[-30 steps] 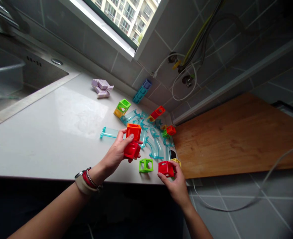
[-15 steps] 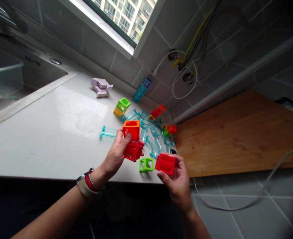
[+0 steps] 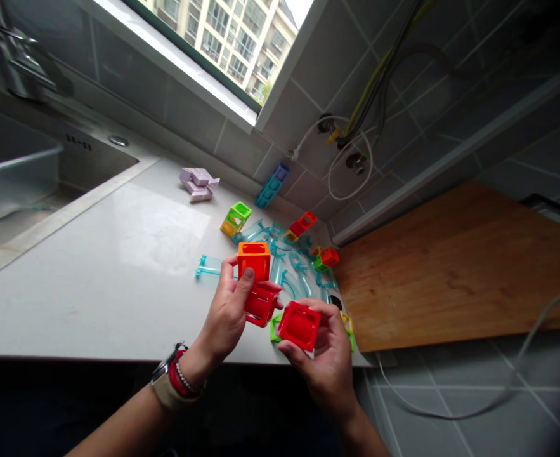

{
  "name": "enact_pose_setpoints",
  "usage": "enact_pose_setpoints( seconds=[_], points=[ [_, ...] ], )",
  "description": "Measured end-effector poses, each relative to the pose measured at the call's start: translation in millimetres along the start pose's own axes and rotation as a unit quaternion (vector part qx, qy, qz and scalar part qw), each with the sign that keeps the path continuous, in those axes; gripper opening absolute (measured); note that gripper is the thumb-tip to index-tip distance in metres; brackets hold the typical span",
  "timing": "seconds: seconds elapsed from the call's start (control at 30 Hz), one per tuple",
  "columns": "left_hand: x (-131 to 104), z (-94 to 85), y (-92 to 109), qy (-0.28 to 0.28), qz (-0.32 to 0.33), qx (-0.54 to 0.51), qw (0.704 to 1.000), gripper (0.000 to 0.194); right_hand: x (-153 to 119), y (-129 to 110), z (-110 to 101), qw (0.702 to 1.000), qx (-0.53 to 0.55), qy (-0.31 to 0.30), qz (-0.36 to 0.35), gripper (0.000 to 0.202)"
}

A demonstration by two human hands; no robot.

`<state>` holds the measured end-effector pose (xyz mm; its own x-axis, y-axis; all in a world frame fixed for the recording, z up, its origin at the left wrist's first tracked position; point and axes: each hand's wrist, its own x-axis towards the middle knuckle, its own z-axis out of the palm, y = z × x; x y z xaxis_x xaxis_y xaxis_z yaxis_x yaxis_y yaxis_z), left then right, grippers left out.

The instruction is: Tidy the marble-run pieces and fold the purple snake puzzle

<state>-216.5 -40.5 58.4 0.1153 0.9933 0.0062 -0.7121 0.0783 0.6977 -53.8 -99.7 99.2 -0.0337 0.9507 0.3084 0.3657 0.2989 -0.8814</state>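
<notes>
My left hand (image 3: 227, 311) grips an orange block (image 3: 253, 261) joined to a red block (image 3: 260, 304) below it, with the thumb across the front. Close on the right, my right hand (image 3: 325, 349) is closed on another red block (image 3: 300, 325), held by its sides. A narrow gap seems to separate the two red blocks. A green block (image 3: 274, 327) on the counter is mostly hidden behind the right-hand block. Beyond the hands lie several clear teal track pieces (image 3: 303, 279). One flat teal piece (image 3: 209, 269) lies left of them, partly behind my left hand.
On the white counter (image 3: 94, 285) are a green-yellow stack (image 3: 236, 219), a blue-purple stack (image 3: 273, 185), a red-orange stack (image 3: 302, 224) and purple boxes (image 3: 198, 184). The sink (image 3: 94, 152) is left; a wooden board (image 3: 451, 266) is right.
My right hand has moved left with its red block, nearer the blocks in my left hand, and now covers much of the green block. The camera view has shifted slightly.
</notes>
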Motion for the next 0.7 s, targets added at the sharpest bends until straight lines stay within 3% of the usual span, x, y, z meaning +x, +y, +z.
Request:
enact_pose_setpoints(
  seconds=[0.2,0.4,0.7],
  points=[
    [-1,0.7,0,0.007,0.035,0.014,0.999,0.047,0,-9,-4,0.995,0.02,0.018,0.097,0.048],
    [-13,0.0,-13,-0.054,0.157,0.028,0.986,0.052,3,-12,6,0.985,0.086,0.033,0.143,0.042],
    [-17,-2.6,-23,-0.086,0.202,0.068,0.973,0.052,-9,-3,15,0.979,0.149,0.026,0.136,0.047]
  ],
)
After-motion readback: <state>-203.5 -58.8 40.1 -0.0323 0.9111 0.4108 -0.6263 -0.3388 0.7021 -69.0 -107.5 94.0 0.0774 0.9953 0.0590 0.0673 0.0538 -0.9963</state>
